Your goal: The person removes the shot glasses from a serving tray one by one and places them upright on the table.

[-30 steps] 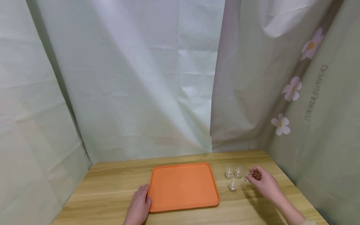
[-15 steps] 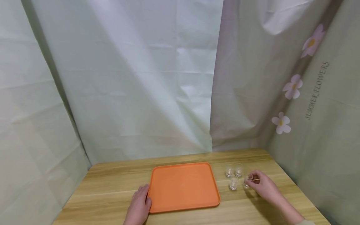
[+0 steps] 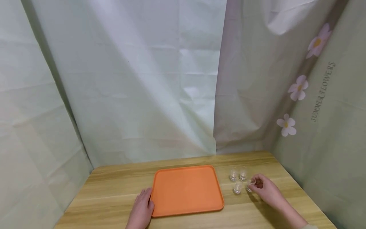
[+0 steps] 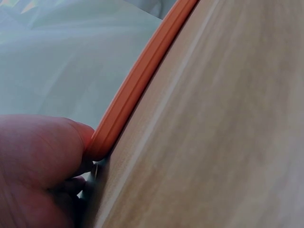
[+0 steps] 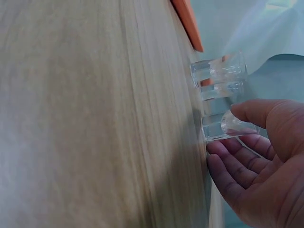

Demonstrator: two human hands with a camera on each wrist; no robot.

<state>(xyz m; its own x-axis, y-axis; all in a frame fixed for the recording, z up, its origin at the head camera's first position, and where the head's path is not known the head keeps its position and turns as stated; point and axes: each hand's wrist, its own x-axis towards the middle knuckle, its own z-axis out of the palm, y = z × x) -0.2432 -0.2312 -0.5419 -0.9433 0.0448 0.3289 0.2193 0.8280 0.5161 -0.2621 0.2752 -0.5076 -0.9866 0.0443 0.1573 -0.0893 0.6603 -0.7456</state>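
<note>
My right hand (image 3: 268,190) holds a small clear shot glass (image 5: 216,126) between thumb and fingers. The glass stands upright with its thick base on or just at the wooden table. Three similar shot glasses are grouped just left of it: a front one (image 3: 237,187) and two behind, at left (image 3: 233,175) and right (image 3: 242,174). The left hand (image 3: 140,208) rests at the left edge of an orange tray (image 3: 187,190), fingers extended along the rim. In the left wrist view the thumb touches the tray's corner (image 4: 102,142); the other fingers are mostly hidden there.
The wood-grain table (image 3: 111,190) ends at pale green curtains (image 3: 160,95) behind and on both sides. Printed flowers (image 3: 286,125) and lettering mark the right curtain (image 3: 337,143). The tray lies flat between the left hand and the glasses.
My right hand has brought its shot glass slightly left and nearer, beside the front glass. The left hand and tray stay put. The head view has shifted very slightly.
</note>
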